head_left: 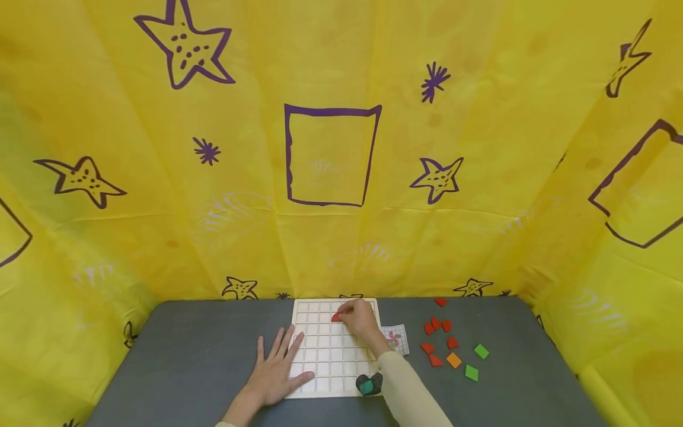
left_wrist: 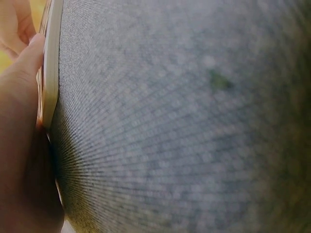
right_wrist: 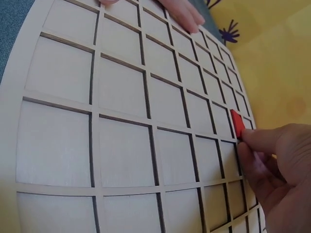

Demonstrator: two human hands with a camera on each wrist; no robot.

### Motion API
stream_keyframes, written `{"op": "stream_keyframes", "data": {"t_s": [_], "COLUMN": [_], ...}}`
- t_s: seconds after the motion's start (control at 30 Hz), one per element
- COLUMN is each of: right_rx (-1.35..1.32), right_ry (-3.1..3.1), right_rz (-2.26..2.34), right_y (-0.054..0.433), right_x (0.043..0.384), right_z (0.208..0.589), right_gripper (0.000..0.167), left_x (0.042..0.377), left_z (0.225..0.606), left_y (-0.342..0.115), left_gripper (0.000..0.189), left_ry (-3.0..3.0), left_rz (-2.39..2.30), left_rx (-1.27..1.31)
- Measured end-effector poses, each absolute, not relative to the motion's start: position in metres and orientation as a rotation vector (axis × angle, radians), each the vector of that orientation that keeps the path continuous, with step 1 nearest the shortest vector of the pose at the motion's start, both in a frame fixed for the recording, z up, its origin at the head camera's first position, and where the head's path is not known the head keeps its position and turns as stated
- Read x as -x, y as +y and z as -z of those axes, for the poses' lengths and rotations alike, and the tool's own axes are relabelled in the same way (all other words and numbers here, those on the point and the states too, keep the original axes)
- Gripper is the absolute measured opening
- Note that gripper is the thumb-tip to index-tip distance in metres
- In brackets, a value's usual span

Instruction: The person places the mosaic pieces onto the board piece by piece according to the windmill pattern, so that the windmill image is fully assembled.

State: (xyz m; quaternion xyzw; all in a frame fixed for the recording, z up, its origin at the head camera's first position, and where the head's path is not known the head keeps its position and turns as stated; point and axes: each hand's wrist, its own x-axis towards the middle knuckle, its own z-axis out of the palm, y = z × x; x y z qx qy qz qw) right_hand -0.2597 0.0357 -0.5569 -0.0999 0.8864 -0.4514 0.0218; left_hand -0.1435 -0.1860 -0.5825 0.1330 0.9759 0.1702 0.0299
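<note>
A white wooden grid board (head_left: 322,371) lies on the dark table, its square cells divided by raised strips. Between thumb and fingers, my right hand (head_left: 358,320) pinches a red tile with a curved edge (head_left: 335,317) at a cell near the far side of the board. The right wrist view shows the same red tile (right_wrist: 237,124) at the fingertips, tilted against the strips. My left hand (head_left: 274,373) rests with spread fingers on the board's left edge, thumb on its lower cells. In the left wrist view that hand (left_wrist: 19,97) is only partly visible.
Several loose red tiles (head_left: 452,342) lie right of the board, beside an orange tile (head_left: 453,360) and two green tiles (head_left: 472,372). A printed pattern card (head_left: 400,341) sits partly under the right forearm. A dark object with a teal patch (head_left: 367,385) is on the board's near right corner.
</note>
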Motion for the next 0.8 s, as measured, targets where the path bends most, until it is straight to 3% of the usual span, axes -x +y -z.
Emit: {"op": "stream_keyframes", "data": {"t_s": [0.43,0.8], "right_rx": [0.394,0.434], "right_ry": [2.724,2.731], "right_rz": [1.415,1.298], "right_y": [0.051,0.101], "right_x": [0.262,0.269], "right_z": [0.53,0.505], "right_gripper": [0.012,0.016], "left_x": [0.145,0.143], "left_z": [0.588,0.584], "left_y": [-0.187,-0.185], "left_gripper": [0.092,0.09], "left_ry": [3.01,3.02], "left_rz": [-0.504,-0.564], "left_rx": [-0.38,-0.424]}}
